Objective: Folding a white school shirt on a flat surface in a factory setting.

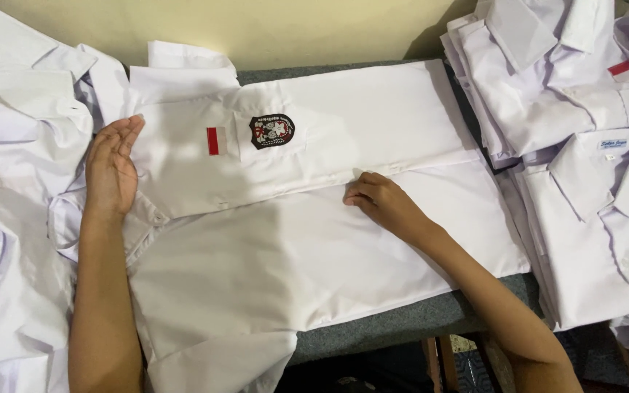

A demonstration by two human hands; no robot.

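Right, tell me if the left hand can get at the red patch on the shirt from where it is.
Probably yes. The left hand lies flat on the shirt near the collar end, and the red patch sits just beside its fingertips with only bare white cloth between. The right hand is well away at the button line.

A shirt (314, 218) lies spread across the bench (416, 316), between a heap of shirts (9, 218) at its left and stacked folded shirts (584, 145) at its right.
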